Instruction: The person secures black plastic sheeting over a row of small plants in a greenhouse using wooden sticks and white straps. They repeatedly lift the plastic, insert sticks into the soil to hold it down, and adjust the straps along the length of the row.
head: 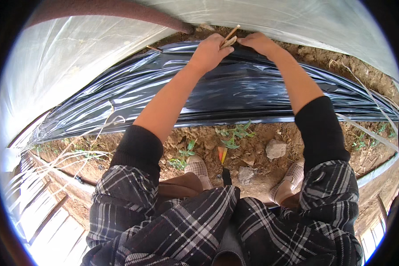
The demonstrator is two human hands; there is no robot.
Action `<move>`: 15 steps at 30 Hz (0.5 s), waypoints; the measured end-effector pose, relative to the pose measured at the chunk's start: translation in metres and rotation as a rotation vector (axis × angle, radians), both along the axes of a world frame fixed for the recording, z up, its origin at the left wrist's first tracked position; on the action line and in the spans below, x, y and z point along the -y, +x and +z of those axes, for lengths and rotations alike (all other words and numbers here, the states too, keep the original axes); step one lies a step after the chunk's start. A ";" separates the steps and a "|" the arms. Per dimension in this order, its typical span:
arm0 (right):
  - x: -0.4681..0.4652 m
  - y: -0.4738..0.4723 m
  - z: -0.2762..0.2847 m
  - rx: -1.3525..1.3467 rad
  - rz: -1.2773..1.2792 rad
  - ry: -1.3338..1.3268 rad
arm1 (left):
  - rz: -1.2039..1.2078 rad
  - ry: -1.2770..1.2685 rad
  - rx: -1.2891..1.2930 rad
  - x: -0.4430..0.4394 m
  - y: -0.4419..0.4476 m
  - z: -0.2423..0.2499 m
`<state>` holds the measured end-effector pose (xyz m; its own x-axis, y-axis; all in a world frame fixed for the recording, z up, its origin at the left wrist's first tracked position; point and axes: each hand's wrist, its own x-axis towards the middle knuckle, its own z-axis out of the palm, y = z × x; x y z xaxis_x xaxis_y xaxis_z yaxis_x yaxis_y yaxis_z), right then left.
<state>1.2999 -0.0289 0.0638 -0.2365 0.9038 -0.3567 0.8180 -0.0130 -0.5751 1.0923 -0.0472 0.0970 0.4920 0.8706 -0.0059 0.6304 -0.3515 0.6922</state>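
A sheet of black plastic film [239, 86] stretches from side to side over the soil before me. At its far edge my left hand [211, 51] is closed around a few short wooden sticks [232, 36], which poke out above the thumb. Just to the right, my right hand [257, 43] has its fingertips at the film's far edge, by the bare soil. Whether those fingers pinch the film or something else is hidden. Farther left, another thin stick [154, 49] pokes up at the film's edge.
Translucent plastic sheeting [286, 16] rises beyond the bed, with a brown pole [119, 9] at upper left. Pale loose strips [76, 156] hang at left. Near my feet are green plants [236, 133], a stone [276, 148] and a small red-and-yellow pointed object [222, 154].
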 end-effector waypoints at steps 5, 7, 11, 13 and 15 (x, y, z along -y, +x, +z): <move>0.034 0.041 0.035 0.484 0.223 0.030 | 0.074 0.092 0.211 0.004 0.003 0.004; 0.036 0.057 0.040 0.435 0.010 0.064 | 0.046 0.196 0.137 0.018 0.002 0.001; 0.033 0.076 0.044 0.469 -0.127 0.244 | -0.097 0.354 -0.141 0.033 0.007 -0.013; 0.031 0.083 0.049 0.468 -0.185 0.248 | -0.100 0.445 -0.192 0.025 0.012 -0.020; 0.033 0.088 0.053 0.421 -0.273 0.299 | -0.113 0.471 -0.244 0.021 0.013 -0.026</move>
<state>1.3884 -0.0621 0.1169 0.1265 0.9879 -0.0896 0.9666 -0.1430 -0.2127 1.1054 -0.0682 0.0711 0.6162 0.7480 0.2466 0.6931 -0.6637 0.2813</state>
